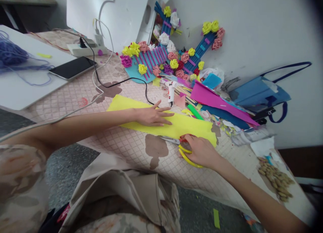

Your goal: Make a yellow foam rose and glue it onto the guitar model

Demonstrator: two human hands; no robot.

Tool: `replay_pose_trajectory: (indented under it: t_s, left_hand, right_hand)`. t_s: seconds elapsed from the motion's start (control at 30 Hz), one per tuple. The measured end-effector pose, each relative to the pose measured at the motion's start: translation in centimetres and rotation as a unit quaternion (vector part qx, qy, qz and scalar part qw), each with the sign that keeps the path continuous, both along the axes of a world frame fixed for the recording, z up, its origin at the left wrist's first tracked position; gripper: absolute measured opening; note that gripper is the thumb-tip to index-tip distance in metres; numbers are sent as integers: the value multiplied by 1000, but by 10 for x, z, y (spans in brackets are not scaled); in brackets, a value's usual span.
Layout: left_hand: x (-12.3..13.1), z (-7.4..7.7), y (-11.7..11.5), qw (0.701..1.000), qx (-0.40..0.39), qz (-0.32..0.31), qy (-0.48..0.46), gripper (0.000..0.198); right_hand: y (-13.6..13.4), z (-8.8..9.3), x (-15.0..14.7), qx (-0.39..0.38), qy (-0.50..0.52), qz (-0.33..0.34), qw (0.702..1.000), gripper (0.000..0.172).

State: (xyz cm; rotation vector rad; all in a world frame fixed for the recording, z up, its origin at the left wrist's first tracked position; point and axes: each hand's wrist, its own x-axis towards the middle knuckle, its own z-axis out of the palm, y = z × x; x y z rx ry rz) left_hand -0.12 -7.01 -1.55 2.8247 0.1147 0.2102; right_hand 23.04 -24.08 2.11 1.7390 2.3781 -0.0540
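A long yellow sheet (136, 103), paper or felt, lies across the table in front of me. My left hand (151, 115) rests flat on its middle with the fingers spread. By the sheet's near edge, my right hand (199, 150) grips a pair of scissors (189, 158) with yellow and red handles. Their metal blades point left along that edge; whether they are cutting into it I cannot tell. Just beyond the sheet stands a white glue gun (171, 91), its nozzle pointing down.
Flower-covered craft pieces (151, 63) lean at the back by the wall. A magenta sheet (219, 103), a blue bag (259, 91) and peanuts (276, 179) lie to the right. On the left are a black tablet (73, 68), a power strip (82, 50), cables and purple yarn (12, 54).
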Motion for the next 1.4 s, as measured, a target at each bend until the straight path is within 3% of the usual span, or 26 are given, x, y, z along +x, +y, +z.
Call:
replay_pose_trajectory:
  t_s: [0.27, 0.73, 1.4]
  left_hand:
    - [-9, -10, 2, 1000, 9, -16, 14, 42]
    - [-8, -11, 2, 1000, 12, -12, 20, 43]
    - [-8, -12, 3, 1000, 19, -19, 5, 43]
  right_hand:
    - [8, 2, -13, -10, -1, 1, 1000, 45]
    - [10, -4, -9, 10, -39, 35, 999, 41]
    - [19, -2, -32, 7, -9, 29, 1000, 47]
